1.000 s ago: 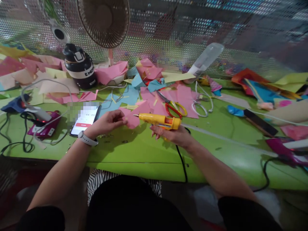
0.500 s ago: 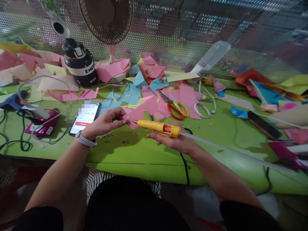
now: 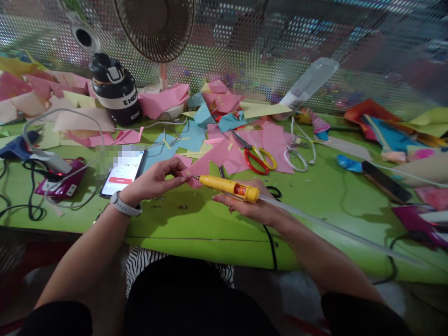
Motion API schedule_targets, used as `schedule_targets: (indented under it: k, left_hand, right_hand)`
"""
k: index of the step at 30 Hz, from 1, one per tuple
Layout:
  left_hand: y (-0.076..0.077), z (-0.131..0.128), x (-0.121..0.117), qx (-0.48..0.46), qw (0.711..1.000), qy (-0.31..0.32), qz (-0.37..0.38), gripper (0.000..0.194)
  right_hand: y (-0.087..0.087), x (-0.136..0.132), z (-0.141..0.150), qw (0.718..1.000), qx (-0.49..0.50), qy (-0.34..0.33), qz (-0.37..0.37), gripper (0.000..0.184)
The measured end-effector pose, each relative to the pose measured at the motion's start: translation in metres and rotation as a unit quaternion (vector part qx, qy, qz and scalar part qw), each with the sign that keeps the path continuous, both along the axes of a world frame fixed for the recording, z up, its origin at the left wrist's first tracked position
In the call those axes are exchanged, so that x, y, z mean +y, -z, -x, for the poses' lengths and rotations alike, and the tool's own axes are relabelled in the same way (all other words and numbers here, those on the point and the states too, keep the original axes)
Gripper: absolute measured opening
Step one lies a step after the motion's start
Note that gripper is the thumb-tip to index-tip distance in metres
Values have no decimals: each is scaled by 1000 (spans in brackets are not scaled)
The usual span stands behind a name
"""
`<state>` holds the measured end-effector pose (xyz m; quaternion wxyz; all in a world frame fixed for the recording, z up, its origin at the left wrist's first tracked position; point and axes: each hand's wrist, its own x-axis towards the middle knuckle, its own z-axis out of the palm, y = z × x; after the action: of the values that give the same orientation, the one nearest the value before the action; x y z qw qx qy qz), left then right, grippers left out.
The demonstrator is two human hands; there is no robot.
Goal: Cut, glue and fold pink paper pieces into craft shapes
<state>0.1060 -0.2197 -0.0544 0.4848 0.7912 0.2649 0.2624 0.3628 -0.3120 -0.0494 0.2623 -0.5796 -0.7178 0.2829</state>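
My left hand (image 3: 161, 178) pinches a piece of pink paper (image 3: 207, 161) by its near left part, just above the green table. In my right hand (image 3: 250, 208) is a yellow glue gun (image 3: 227, 186), pointing left. Its metal nozzle is at the paper, close to my left fingertips; whether it touches cannot be made out. A long translucent glue stick (image 3: 325, 221) sticks out of the gun's back end. Beyond the gun lie scissors (image 3: 257, 161) with red and yellow handles, on sheets of pink paper.
A phone (image 3: 123, 175) lies left of my left hand, near a purple power strip (image 3: 63, 182) with cables. Behind stand a black bottle (image 3: 115, 95) and a fan (image 3: 156, 28). Coloured paper covers the back of the green table (image 3: 168, 224). A clear bottle (image 3: 313, 81) leans at the mesh.
The glue gun's nozzle has tilted upward at the tip while its back end has dropped, and the tip has come closer to my left fingertips. The view has shifted slightly.
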Motion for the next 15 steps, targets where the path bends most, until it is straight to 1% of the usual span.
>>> schedule_targets:
  k: [8,15]
  left_hand:
    - [2,0,1,6,1000,2,-12,17]
    - [1,0,1,-11,1000,14,5,17]
  right_hand:
    - [-5,-1,1,1000,-24,-1,18,40]
    - [-4,0,-1,1000,-24,-7,5,41]
